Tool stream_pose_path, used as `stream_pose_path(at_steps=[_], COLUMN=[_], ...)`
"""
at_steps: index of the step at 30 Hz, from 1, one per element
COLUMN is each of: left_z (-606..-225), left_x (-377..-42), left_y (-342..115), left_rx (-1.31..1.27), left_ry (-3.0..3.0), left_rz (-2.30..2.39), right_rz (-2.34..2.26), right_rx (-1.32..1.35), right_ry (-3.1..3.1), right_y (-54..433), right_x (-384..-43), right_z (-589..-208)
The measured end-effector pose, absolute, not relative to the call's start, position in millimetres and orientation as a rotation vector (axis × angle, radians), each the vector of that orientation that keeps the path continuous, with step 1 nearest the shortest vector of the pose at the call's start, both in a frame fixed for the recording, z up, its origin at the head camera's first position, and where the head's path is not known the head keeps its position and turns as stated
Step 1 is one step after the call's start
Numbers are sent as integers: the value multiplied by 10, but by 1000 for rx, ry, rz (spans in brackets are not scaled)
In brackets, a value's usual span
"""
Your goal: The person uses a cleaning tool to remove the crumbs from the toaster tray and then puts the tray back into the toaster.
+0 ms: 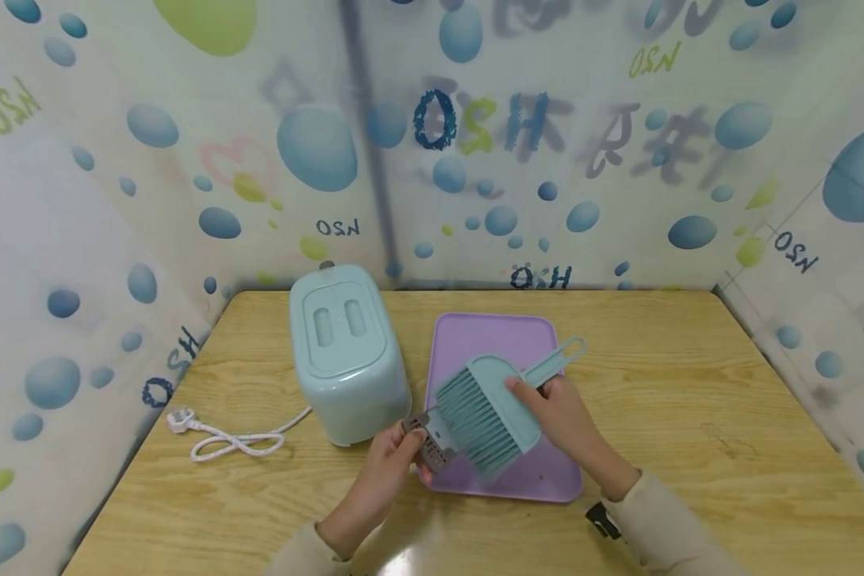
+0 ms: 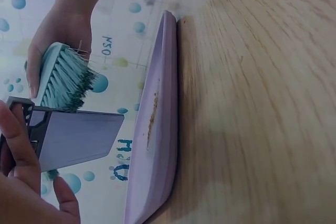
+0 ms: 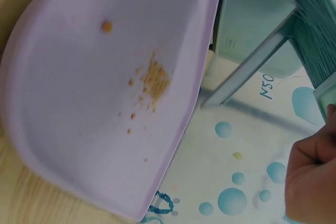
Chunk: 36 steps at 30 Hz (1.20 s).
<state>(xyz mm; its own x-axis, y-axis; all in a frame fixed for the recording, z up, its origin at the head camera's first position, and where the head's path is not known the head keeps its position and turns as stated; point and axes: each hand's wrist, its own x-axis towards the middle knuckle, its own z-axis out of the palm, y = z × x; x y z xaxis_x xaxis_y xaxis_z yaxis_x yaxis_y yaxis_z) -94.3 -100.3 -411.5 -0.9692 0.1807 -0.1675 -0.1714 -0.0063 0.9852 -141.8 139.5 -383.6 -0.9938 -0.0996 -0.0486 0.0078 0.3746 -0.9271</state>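
Observation:
My left hand (image 1: 385, 472) pinches the grey perforated end of a metal crumb tray (image 2: 79, 135), thumb on top. The flat metal plate is held tilted above a purple serving tray (image 1: 490, 332). In my right hand (image 1: 565, 420) is a light teal hand brush (image 1: 507, 392), gripped where its head meets the looped handle. The bristles overlap the plate in the head view and lie right at its edge in the left wrist view. Brown crumbs (image 3: 155, 80) lie in a small heap on the purple tray, with several scattered bits around it.
A light blue toaster (image 1: 349, 360) with a lid on top stands left of the purple tray. Its white cord (image 1: 241, 444) lies looped on the wooden table (image 1: 691, 384), ending in a plug (image 1: 180, 420). A patterned curtain (image 1: 432, 200) surrounds the table's back and sides.

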Motion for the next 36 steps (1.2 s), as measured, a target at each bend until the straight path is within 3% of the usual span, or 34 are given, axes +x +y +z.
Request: stream_pose_path(at_steps=[36], left_z=[-4098], left_x=[-943], left_y=[-1028], left_rx=[23], left_ry=[2070], left_rz=[2051], right_rz=[-997], right_rx=[-469], right_ry=[3281], right_y=[1633], right_x=[-1419], right_z=[-4008])
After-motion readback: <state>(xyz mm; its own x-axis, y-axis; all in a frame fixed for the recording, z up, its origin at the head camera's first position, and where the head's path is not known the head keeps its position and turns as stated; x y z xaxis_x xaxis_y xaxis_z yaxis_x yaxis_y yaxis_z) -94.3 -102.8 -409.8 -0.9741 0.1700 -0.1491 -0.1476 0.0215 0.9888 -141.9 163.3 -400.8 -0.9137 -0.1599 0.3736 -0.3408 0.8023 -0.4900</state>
